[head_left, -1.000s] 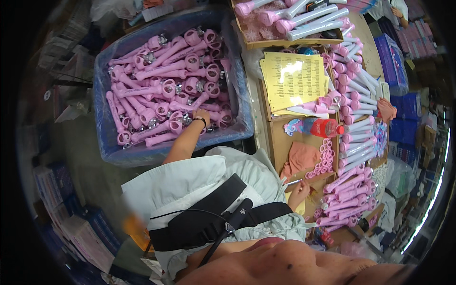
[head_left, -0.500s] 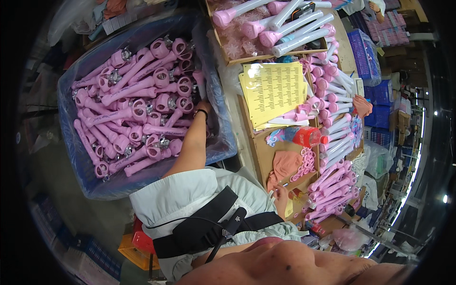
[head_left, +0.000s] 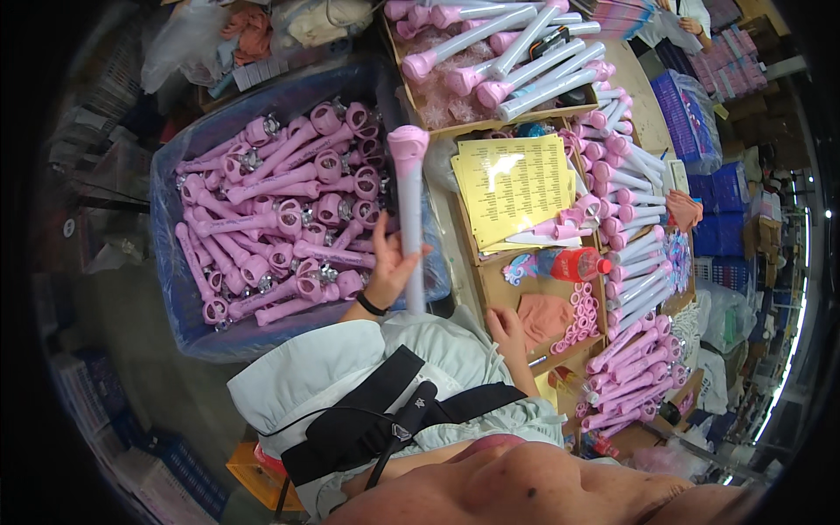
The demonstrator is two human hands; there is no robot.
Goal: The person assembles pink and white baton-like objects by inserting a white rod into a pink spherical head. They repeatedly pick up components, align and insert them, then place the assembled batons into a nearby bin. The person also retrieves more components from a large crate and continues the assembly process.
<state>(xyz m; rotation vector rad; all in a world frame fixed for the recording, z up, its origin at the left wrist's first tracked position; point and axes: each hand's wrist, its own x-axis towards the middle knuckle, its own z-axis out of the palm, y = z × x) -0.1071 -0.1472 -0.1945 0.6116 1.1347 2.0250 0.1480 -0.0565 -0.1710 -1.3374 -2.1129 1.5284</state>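
Note:
My left hand (head_left: 391,273) grips a pale toy wand tube (head_left: 413,214) with a pink flared head, held upright at the right side of a blue crate (head_left: 188,337) lined with clear plastic. Inside the crate lie many pink toy wands (head_left: 289,214) with ring-shaped heads and shiny silvery parts. My right hand (head_left: 507,334) is at the left edge of a cardboard tray, its fingers curled together; whether anything is in them is hidden. Beside it are a folded orange cloth (head_left: 544,319) and a pile of small pink rings (head_left: 581,317).
Yellow printed sheets (head_left: 514,179) lie on the workbench behind a red-labelled bottle (head_left: 577,264). Pink-headed pale tubes (head_left: 634,210) line the right side, with finished-looking pink wands (head_left: 637,372) nearer. A carton (head_left: 490,122) of tubes stands at the back. Another person's hand (head_left: 691,24) shows far right.
My left hand has come up out of the crate's right side, bringing the pale tube toward me. My right hand has shifted slightly up and left. The whole view has shifted a little.

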